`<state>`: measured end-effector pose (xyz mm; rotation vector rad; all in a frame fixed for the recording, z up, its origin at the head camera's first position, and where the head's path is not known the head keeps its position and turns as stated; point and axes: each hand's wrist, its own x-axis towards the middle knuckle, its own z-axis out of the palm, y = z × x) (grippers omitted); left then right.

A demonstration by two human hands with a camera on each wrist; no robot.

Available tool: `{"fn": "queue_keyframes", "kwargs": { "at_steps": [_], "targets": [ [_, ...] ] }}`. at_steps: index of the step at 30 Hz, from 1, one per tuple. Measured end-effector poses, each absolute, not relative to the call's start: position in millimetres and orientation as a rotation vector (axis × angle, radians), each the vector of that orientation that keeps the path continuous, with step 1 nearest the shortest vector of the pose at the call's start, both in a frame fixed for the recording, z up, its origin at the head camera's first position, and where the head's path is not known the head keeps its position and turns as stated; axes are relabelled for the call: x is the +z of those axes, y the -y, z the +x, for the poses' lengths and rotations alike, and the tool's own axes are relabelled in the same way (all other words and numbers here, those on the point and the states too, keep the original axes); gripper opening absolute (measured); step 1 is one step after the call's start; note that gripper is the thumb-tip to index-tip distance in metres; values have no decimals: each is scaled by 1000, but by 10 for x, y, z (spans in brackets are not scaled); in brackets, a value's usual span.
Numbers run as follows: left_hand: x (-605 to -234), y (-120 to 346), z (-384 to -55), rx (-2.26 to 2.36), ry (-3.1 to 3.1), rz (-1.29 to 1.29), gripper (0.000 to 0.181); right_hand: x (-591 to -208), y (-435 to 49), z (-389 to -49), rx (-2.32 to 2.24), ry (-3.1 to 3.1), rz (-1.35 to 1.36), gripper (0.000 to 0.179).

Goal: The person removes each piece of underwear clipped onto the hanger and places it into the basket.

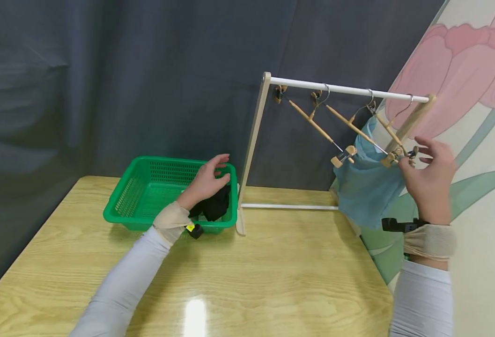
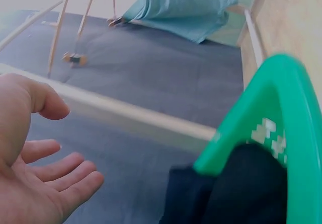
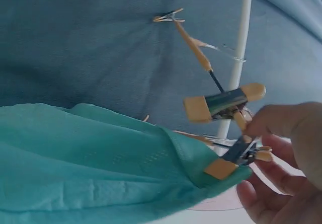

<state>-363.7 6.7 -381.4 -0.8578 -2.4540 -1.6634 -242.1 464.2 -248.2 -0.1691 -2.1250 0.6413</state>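
Note:
My left hand (image 1: pixel 207 180) hovers over the right end of a green plastic basket (image 1: pixel 122 194), above black cloth (image 1: pixel 215 206) lying in it. Its fingers are spread and hold nothing in the left wrist view. On the right, my right hand (image 1: pixel 430 168) is at the near end of the hangers, its thumb and fingers apart around a wooden clip (image 3: pixel 234 158). That clip bites the corner of a light blue cloth (image 1: pixel 367 182), which hangs from the rightmost hanger (image 1: pixel 390 128). A neighbouring hanger's clip (image 3: pixel 224 103) lies right by the thumb.
A small rack with a white top rail (image 1: pixel 299 84) and wooden posts (image 1: pixel 254 135) stands on the wooden table (image 1: pixel 281 276). Two bare clip hangers (image 1: pixel 312 122) hang on the rail. Behind is a dark curtain (image 1: pixel 180 84); a painted wall (image 1: pixel 483 196) borders the right side.

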Motion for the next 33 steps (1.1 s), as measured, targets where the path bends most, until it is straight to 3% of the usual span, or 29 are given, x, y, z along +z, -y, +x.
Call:
{"fn": "queue_keyframes", "kwargs": {
  "at_steps": [7,16,24,33],
  "targets": [
    [-3864,-419,-3748,-1636,2461,-854,65,-2493,-4677,-2578,562,2238,-200,49],
    [-3996,-645,-3861,-1768,2276,-783,47,-2490,-4775,-2689,500,2323,-223,34],
    [-3987,-703,-3884,-1727,2180,-708,33,-2476,-4758,-2752,574,2166,-221,42],
    [-3990,-760,-3887,-1688,2185,-677,31,-2528,-4809,-2827,683,1986,-193,48]
  ]
}}
